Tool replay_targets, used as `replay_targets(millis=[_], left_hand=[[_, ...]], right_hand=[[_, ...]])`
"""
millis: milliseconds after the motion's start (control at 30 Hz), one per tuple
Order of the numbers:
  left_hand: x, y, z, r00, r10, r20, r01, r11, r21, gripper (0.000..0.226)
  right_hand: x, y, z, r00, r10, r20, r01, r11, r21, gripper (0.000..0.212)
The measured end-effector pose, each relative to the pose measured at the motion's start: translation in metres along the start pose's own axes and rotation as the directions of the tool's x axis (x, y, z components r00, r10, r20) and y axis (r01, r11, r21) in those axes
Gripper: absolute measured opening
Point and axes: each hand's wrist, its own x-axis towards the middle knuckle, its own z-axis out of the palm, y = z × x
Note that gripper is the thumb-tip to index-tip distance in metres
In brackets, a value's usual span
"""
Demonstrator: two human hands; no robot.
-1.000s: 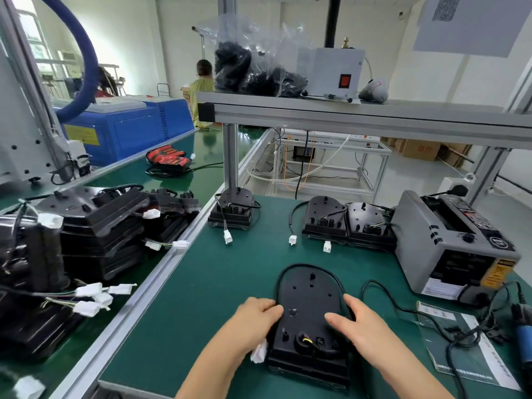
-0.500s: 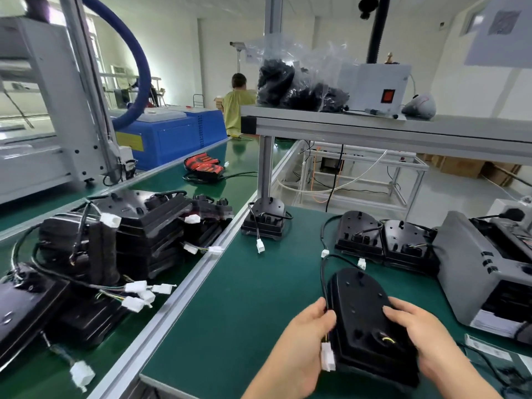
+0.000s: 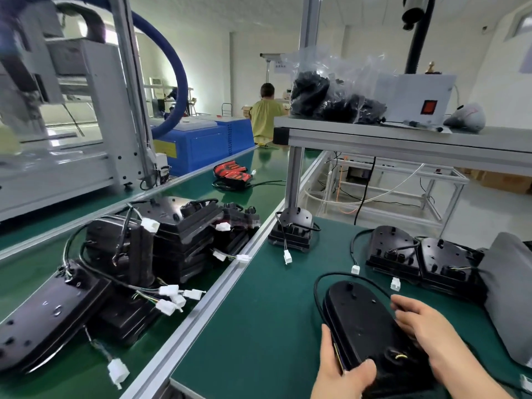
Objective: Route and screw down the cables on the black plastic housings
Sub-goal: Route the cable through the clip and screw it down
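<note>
Over the green bench (image 3: 259, 326), left hand (image 3: 342, 372) and right hand (image 3: 426, 326) grip the black housing (image 3: 362, 321) between them.

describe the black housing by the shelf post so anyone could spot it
Find the grey aluminium shelf post rising at the back of the green bench mat. The black plastic housing sits at its foot. It stands alone, unlike the side-by-side pair of housings further right.

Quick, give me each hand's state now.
Left hand: grips the black housing at its near left edge.
Right hand: holds the housing's right side.
</note>
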Motion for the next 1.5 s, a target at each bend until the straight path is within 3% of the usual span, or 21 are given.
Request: replay_targets(millis=[167,333,567,700,967,1167,1333,1500], left_hand=[[-0.001,0.023,0.003,0.993,-0.113,-0.033,0.091,0.914,-0.396,0.081],[0.007,0.027,0.002,0.984,-0.081,-0.157,0.027,0.948,-0.317,0.083],[0.013,0.037,-0.004,0.973,-0.103,-0.205,0.03,0.943,-0.333,0.089],[0.016,0.04,-0.009,0.967,-0.104,-0.234,0.022,0.944,-0.33,0.088],[0.021,0.054,-0.011,0.965,0.169,-0.2,-0.192,0.977,-0.098,0.08],[0.031,0.13,-0.025,0.863,0.463,-0.201,-0.474,0.88,-0.007,0.038],[0.046,0.208,-0.048,0.762,0.533,-0.367,-0.588,0.808,-0.048,0.039],[0.052,0.254,-0.086,0.669,0.543,-0.508,-0.608,0.792,0.046,0.037]], right_hand=[[-0.002,-0.003,0.002,0.994,-0.016,0.104,0.016,1.0,0.005,0.036],[-0.013,-0.004,0.013,0.981,-0.138,0.135,0.162,0.968,-0.19,0.037],[-0.003,0.002,0.03,0.989,-0.046,0.143,0.072,0.981,-0.182,0.041],[0.001,0.012,0.03,0.986,-0.074,0.147,0.097,0.982,-0.162,0.046],[-0.02,0.007,0.035,0.989,0.0,0.148,-0.033,0.975,0.218,0.033],[-0.021,0.019,0.032,0.992,0.048,0.12,-0.067,0.985,0.16,0.028],[-0.018,0.033,0.03,0.994,-0.008,0.109,-0.005,0.993,0.116,0.02],[-0.017,0.035,0.029,0.993,-0.068,0.094,0.061,0.995,0.078,0.017]])
